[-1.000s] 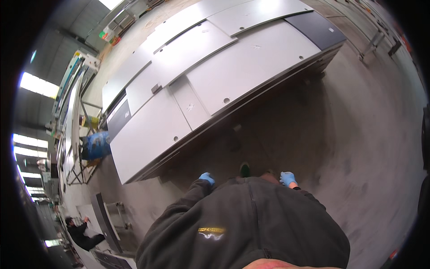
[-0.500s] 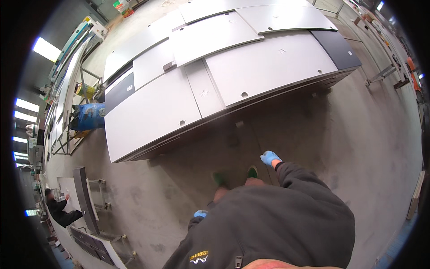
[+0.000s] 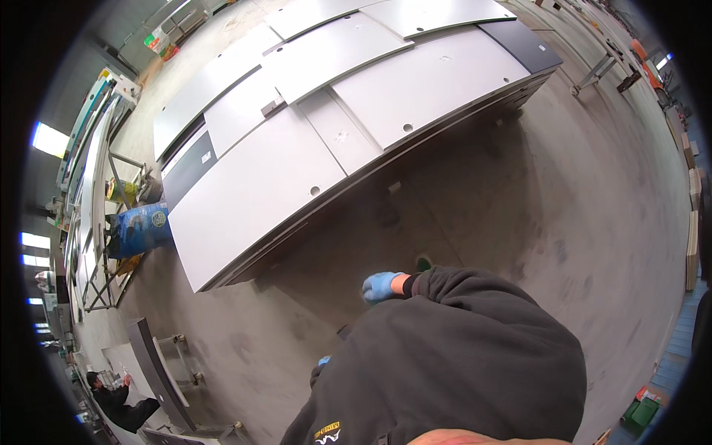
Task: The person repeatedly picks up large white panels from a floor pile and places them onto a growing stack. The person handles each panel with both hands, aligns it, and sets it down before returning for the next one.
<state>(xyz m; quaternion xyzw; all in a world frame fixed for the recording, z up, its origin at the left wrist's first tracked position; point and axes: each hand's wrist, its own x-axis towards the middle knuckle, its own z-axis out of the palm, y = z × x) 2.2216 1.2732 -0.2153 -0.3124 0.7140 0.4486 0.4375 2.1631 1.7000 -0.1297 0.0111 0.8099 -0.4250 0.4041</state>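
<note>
Below, the right hand (image 3: 383, 285) is seen in a blue glove, held out in front of the dark sleeve above the grey floor (image 3: 564, 193); its fingers are loosely curled and nothing is grasped or touched by it. Only a sliver of blue glove is shown of the left hand (image 3: 323, 362), tucked beside the dark jacket (image 3: 460, 363), so it cannot be told whether it is released or clenched. Nearest to the right hand, just beyond it on the far side, a low stack of large flat panels (image 3: 259, 185) is laid on the floor; smooth pale grey sheets with small round holes are spread across it, and two darker panels are set at its left and far right ends. The floor is seen as dull, scuffed concrete. To the left of the stack, a blue barrel (image 3: 141, 230) with a round pale label is laid on its side by a metal rack (image 3: 104, 274). At the near left, another person (image 3: 119, 400) in dark clothes is crouched.
</note>
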